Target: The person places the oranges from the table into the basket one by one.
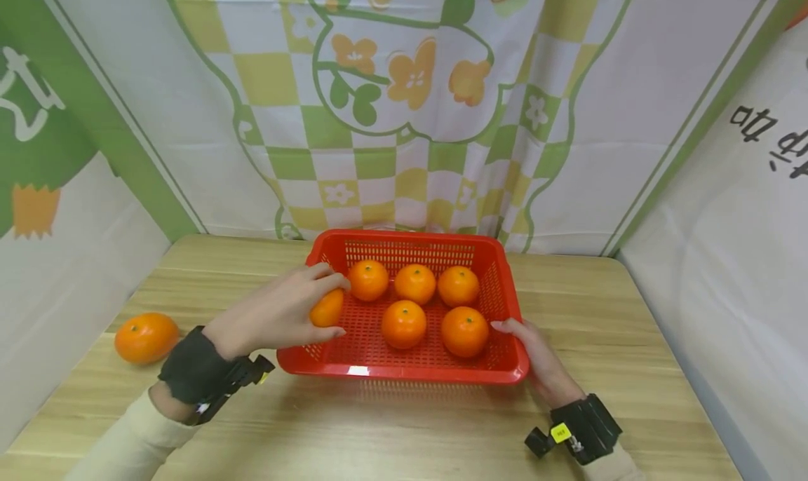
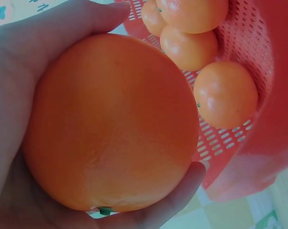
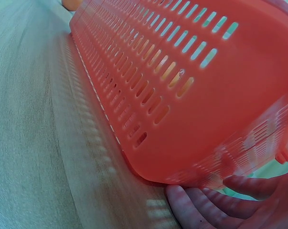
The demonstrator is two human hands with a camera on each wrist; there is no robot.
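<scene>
My left hand (image 1: 284, 309) grips an orange (image 1: 327, 308) over the left end of a red plastic basket (image 1: 315, 371). The left wrist view shows this orange (image 2: 112, 124) large, with fingers and thumb curved round it and its green stem stub low down. At the basket's right end, my right hand (image 1: 536, 355) holds the side, thumb over the rim and fingers outside. From the right wrist, the fingertips (image 3: 182, 202) appear by the basket's lower corner. Several more oranges (image 1: 404, 324) sit inside the basket, stems mostly up.
One more orange (image 1: 146, 338) lies on the wooden table (image 1: 600, 327), left of the basket and beside the left wrist. A patterned curtain (image 1: 404, 172) hangs behind the table's back edge. Printed cloth panels (image 1: 726, 221) stand at both sides.
</scene>
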